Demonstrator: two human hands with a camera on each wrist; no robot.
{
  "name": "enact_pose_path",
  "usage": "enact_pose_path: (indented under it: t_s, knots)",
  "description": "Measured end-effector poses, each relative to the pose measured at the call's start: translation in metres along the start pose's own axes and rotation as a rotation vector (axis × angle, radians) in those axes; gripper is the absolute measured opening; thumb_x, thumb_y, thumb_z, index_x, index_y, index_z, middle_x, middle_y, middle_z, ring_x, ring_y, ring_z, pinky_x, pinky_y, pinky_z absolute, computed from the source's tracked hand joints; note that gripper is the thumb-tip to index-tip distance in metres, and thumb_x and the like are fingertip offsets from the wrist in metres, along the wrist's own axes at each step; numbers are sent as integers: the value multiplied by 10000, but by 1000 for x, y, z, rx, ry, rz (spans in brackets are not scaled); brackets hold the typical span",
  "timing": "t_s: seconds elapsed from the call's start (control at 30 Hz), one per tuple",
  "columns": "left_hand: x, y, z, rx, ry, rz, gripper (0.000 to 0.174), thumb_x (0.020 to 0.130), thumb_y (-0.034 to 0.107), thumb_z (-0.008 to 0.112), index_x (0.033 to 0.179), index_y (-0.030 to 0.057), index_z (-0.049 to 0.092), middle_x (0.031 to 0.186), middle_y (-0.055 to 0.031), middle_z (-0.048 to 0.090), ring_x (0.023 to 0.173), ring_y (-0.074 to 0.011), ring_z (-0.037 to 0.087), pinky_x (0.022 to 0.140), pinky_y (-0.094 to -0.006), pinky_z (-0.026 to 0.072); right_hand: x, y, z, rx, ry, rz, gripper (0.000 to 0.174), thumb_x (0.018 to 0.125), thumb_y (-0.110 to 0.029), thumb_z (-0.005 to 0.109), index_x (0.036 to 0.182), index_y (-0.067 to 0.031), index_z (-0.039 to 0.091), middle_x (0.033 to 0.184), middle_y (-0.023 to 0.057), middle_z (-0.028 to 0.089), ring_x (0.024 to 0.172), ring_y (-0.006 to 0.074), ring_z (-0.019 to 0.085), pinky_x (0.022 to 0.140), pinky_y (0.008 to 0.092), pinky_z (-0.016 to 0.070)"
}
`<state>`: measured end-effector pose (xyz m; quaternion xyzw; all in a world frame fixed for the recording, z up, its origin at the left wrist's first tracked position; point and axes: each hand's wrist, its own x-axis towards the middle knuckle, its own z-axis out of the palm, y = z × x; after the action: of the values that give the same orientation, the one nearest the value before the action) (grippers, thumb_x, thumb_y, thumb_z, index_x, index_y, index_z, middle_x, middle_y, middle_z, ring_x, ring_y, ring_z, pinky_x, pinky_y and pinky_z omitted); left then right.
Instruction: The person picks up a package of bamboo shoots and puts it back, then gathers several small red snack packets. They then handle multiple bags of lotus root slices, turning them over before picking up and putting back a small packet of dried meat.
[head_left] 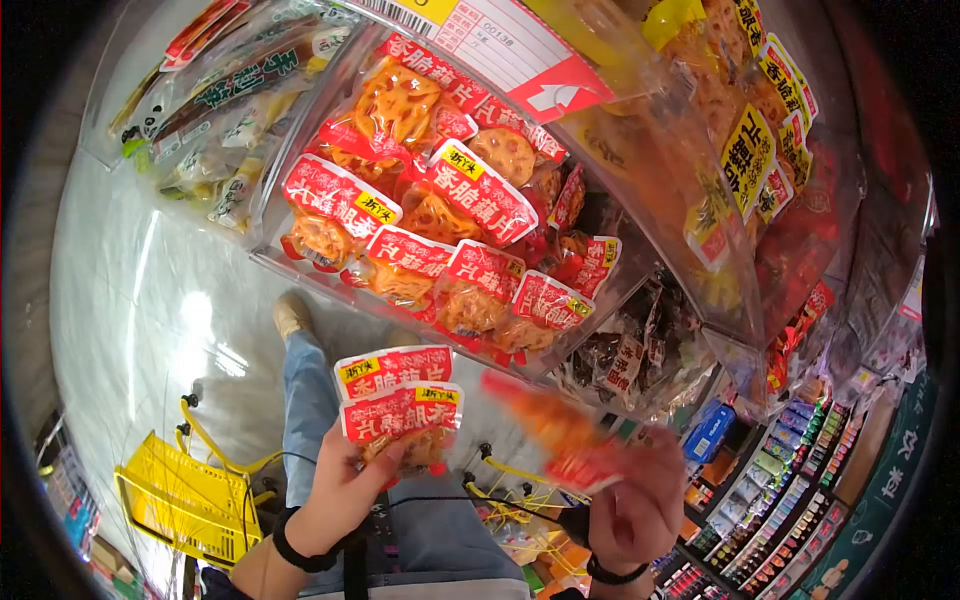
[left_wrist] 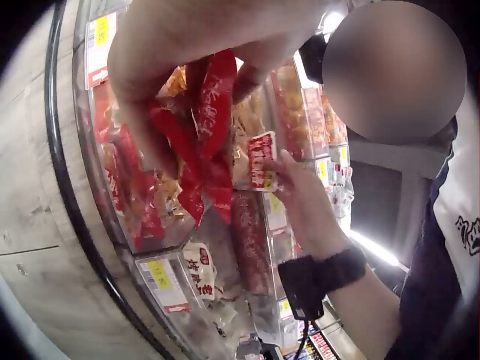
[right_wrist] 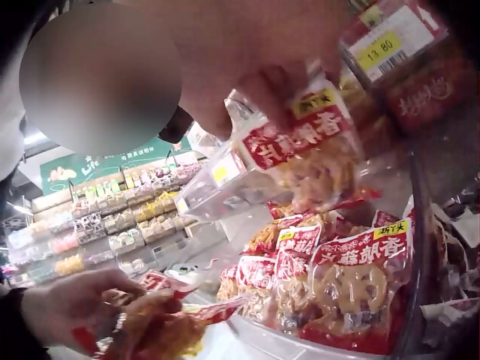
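Note:
Two red-topped clear packets of lotus root slices [head_left: 402,412] are stacked in my left hand [head_left: 345,485], the thumb across the front one. My right hand [head_left: 640,500] pinches a third such packet [head_left: 555,430], blurred in the head view, to the right of the pair. The right wrist view shows this packet [right_wrist: 311,146] hanging from the fingers, its slices facing out. Both hands are below a clear bin [head_left: 330,268] filled with several more lotus root packets [head_left: 480,200]. In the left wrist view the red backs of the held packets [left_wrist: 216,112] show under the left hand.
Left of the bin is a compartment of other clear packs [head_left: 225,100]; right of it are dark-wrapped snacks [head_left: 620,360]. Yellow-labelled packets [head_left: 750,150] stand beyond a clear divider. A yellow basket [head_left: 190,495] is on the floor at left, with stocked shelves [head_left: 770,480] at lower right.

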<state>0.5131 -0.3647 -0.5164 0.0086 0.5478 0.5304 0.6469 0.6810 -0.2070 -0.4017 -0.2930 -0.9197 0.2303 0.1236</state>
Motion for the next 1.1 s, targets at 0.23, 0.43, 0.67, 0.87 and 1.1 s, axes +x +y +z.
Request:
enact_pose_path:
  t_s: [0.23, 0.43, 0.67, 0.87, 1.1]
  knots:
    - [11, 28, -11, 67, -385, 129, 472, 844, 182, 601, 1257, 12, 448, 1250, -130, 464, 1148, -220, 457, 965, -342, 344, 32, -5, 11, 652, -471, 257, 411, 656, 103, 563, 1031, -48, 636, 1002, 124, 595, 892, 267, 594, 796, 348, 485]
    - [8, 40, -2, 31, -455, -57, 621, 696, 91, 769, 1227, 20, 455, 1254, -88, 458, 1097, -176, 516, 900, -331, 470, 54, -15, 44, 541, -532, 446, 263, 781, 21, 585, 1019, -73, 646, 1009, 116, 613, 920, 275, 600, 779, 324, 479]
    - [11, 41, -26, 187, -437, 7, 596, 662, 94, 792, 1169, 13, 487, 1102, -68, 563, 1003, -135, 562, 847, -283, 486, 84, 36, 50, 50, 29, 509, 237, 830, -80, 581, 1058, -14, 599, 1035, 163, 614, 967, 293, 593, 825, 333, 462]
    - [9, 47, -55, 206, -425, -2, 603, 633, 122, 807, 1147, 15, 511, 1093, -80, 570, 986, -138, 557, 865, -285, 452, 128, 95, 77, -50, -190, 528, 288, 857, -163, 556, 1129, -71, 563, 1051, 146, 600, 954, 280, 576, 817, 342, 448]
    - [6, 49, -72, 177, -386, -36, 584, 627, 111, 805, 1134, 20, 528, 1093, -73, 564, 992, -144, 556, 865, -289, 451, 133, 128, 116, -225, -111, 514, 277, 874, -141, 509, 1147, -92, 500, 1073, 120, 569, 965, 241, 583, 800, 331, 456]
